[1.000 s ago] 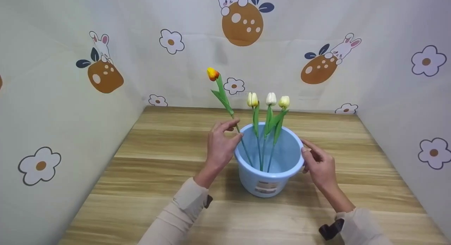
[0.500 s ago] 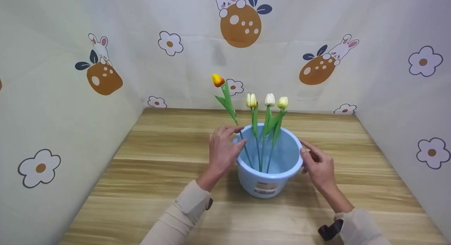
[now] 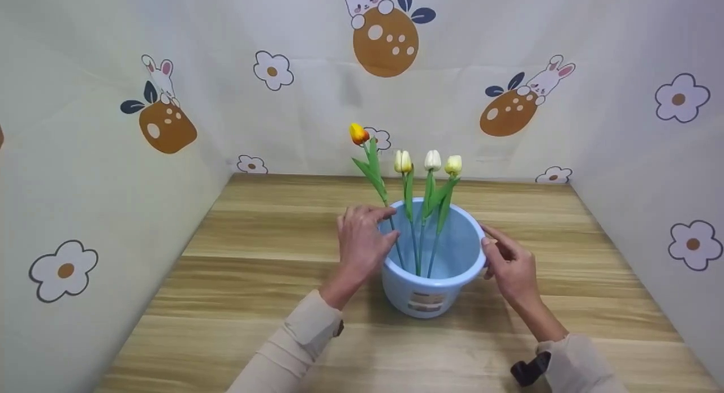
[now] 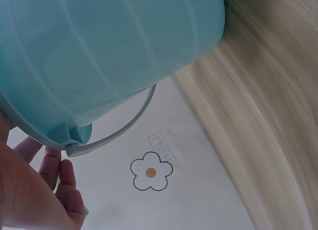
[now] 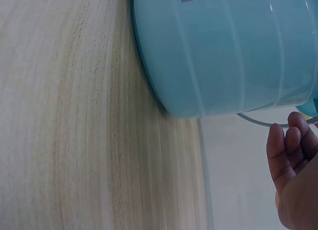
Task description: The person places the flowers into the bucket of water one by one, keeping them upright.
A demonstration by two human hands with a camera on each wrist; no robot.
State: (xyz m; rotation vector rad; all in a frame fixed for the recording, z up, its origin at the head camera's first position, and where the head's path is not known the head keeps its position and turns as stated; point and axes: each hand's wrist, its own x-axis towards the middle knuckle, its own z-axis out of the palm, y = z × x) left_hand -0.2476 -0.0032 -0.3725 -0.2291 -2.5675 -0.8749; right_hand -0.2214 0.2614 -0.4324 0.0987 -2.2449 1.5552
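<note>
A light blue bucket (image 3: pixel 425 297) stands upright on the wooden table. My left hand (image 3: pixel 362 237) is at its left rim, with thumb and index finger around the stem of a yellow-orange tulip (image 3: pixel 358 134), whose lower stem is inside the bucket. The tulip leans left. Two cream-yellow tulips (image 3: pixel 403 162) and a white tulip (image 3: pixel 432 160) stand in the bucket beside it. On the right, my right hand (image 3: pixel 513 266) grips the bucket's rim between thumb and fingers. In the left wrist view, the bucket's handle (image 4: pixel 117 133) hangs along its outside, close to my left fingers.
The wood-grain table (image 3: pixel 254 280) extends around the bucket. Pale cloth walls (image 3: pixel 317 99) printed with rabbits, brown fruits and flowers enclose it at the back and both sides. A dark wrist device (image 3: pixel 530 369) sits at the right sleeve.
My left hand has moved down and to the right, and the yellow-orange tulip has come lower and closer to the other tulips. My right hand and the bucket stay nearly still.
</note>
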